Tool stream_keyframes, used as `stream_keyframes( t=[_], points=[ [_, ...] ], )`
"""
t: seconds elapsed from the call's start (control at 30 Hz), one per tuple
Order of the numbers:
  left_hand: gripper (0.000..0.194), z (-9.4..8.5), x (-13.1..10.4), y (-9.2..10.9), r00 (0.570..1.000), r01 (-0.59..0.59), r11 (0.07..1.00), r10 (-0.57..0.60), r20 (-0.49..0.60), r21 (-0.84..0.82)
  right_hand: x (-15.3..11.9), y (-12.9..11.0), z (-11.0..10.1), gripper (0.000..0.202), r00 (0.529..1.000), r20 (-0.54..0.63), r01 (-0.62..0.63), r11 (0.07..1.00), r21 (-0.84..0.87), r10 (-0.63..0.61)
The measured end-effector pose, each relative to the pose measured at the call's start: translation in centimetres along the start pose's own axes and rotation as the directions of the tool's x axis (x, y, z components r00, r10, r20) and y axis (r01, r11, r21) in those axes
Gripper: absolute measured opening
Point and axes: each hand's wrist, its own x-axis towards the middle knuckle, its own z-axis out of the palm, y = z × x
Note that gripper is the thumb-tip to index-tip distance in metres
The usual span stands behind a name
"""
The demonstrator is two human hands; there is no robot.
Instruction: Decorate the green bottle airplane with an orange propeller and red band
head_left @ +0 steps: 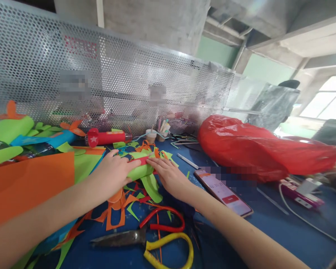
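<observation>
1. The left hand (114, 172) curls around a green paper roll (140, 171) lying on the blue table (268, 231), fingers wrapped over its top.
2. The right hand (168, 175) lies flat, fingers spread, pressing a red strip (141, 160) against the roll.
3. Scissors (145, 239) (red and yellow handles) rest just in front of the hands, among orange and green paper scraps (117, 209).
4. A phone (224, 192) lies beside the right forearm; a red plastic bag (254, 149) bulges behind it.
5. An orange sheet (28, 183) lies at left.
</observation>
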Motion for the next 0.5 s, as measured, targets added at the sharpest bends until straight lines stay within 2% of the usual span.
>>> stream_keyframes(
  t=[0.3,0.5],
  points=[
    [0.041,0.6,0.1,0.0,0.999,0.009,1.0,-0.01,-0.044,-0.026,-0.4,-1.0,-0.8,0.039,0.998,-0.054,0.018,0.997,-0.081,-0.022],
    [0.043,0.6,0.1,0.2,1.0,0.004,1.0,-0.004,-0.024,0.01,-0.6,-1.3,-0.8,0.035,0.998,-0.05,0.035,0.993,-0.117,-0.041]
  ],
)
